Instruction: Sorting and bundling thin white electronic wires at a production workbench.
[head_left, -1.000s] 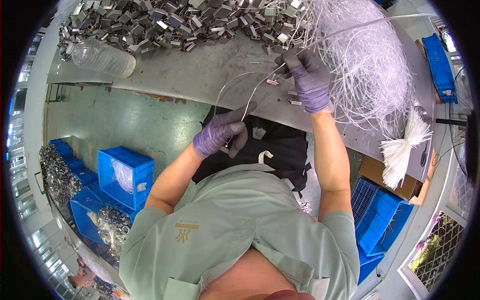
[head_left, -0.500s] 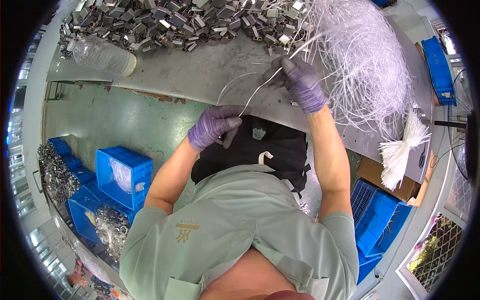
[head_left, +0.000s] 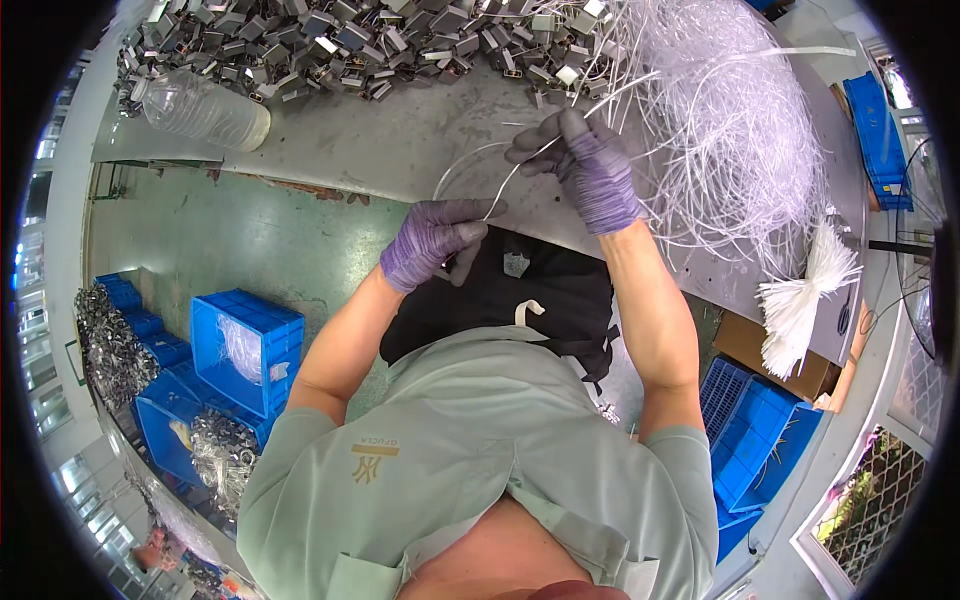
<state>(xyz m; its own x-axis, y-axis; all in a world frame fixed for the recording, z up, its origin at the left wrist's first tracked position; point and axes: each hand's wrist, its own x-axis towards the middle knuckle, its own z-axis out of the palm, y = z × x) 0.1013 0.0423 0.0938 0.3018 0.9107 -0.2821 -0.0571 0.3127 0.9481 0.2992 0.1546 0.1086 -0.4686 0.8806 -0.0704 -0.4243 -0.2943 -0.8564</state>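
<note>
While both gloved hands, left hand (head_left: 432,240) and right hand (head_left: 590,172), pinch one thin white strand (head_left: 497,197) with fingers closed, it could snag in the tangled strand pile (head_left: 740,140); a hard pull might drag more off the surface (head_left: 400,140).

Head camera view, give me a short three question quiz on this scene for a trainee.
1. True or false: both hands wear purple gloves.
2. What lies at the far left of the table? A) a clear plastic bottle B) a red bucket C) a hammer
3. Fill in: the left hand and right hand hold a thin white ____ between them.

Key: 1 true. 2 A, the clear plastic bottle. 3 strand, beside the tangled white pile.
</note>
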